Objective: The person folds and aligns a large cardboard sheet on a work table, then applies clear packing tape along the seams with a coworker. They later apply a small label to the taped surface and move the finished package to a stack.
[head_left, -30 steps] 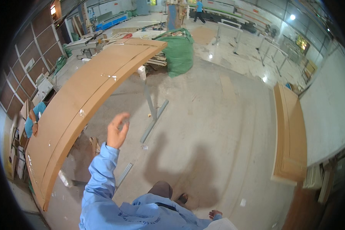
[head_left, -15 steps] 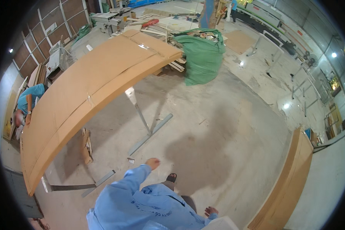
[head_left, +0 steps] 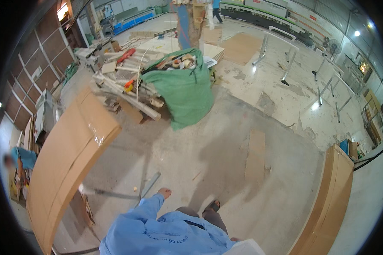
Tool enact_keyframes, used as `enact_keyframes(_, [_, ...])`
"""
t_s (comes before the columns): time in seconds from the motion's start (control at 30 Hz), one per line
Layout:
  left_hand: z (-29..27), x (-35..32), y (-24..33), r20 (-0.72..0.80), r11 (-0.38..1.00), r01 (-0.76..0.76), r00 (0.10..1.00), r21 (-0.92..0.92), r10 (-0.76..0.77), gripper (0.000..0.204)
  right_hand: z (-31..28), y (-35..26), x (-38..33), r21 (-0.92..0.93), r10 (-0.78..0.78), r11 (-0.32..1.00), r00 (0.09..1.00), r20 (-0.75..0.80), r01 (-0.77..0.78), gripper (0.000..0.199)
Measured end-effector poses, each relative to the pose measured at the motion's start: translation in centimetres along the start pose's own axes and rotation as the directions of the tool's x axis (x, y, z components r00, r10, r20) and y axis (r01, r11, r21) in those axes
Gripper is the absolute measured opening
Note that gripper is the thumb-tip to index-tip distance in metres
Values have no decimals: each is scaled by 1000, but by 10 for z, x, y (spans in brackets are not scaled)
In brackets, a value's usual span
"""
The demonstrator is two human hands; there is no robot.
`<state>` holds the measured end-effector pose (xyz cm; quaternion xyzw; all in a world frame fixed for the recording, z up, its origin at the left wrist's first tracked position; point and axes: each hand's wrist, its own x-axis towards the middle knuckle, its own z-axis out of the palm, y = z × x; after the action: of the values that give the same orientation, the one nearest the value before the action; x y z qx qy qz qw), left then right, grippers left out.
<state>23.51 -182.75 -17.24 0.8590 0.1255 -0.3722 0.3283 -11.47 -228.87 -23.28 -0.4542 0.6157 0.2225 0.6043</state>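
My left hand (head_left: 165, 192) hangs in front of the blue sleeve, fingers loosely curled with nothing seen in them. Only a sliver of my right hand (head_left: 235, 239) shows past the shirt, so its fingers are hidden. To the left, a large flat cardboard-wrapped package (head_left: 68, 157), taped across, lies raised above the floor, apart from my left hand. A grey metal stand (head_left: 150, 184) has its foot on the floor close to my left hand. My sandalled foot (head_left: 215, 206) is stepping on the concrete ahead.
A full green sack (head_left: 181, 91) stands ahead beside a heap of wood offcuts (head_left: 130, 91). Another long cardboard package (head_left: 327, 199) lies along the right. White metal frames (head_left: 289, 55) stand farther right. A co-worker (head_left: 23, 161) in blue is behind the left package.
I have walked forward and my view has turned; the left package has shifted left in view and the green sack looks nearer. My right hand has gone mostly out of sight.
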Motion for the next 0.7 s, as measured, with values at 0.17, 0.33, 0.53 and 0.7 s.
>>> enact_keyframes(0.17, [-6,73,78,-21,962,185,981,-201,-193,29,8,-328,74,31,-323,945,943,-84,326,19])
enact_keyframes(0.33, [3,188,186,103,917,262,965,-301,-242,27,38,-596,108,-104,-598,797,802,10,595,23])
enact_keyframes(0.53, [-38,363,396,154,993,14,988,-115,4,41,47,-734,147,-126,-296,952,942,-160,278,24])
enact_keyframes(0.7, [-117,521,622,-105,932,-349,935,-94,339,44,39,-776,188,132,24,991,1000,12,-25,39])
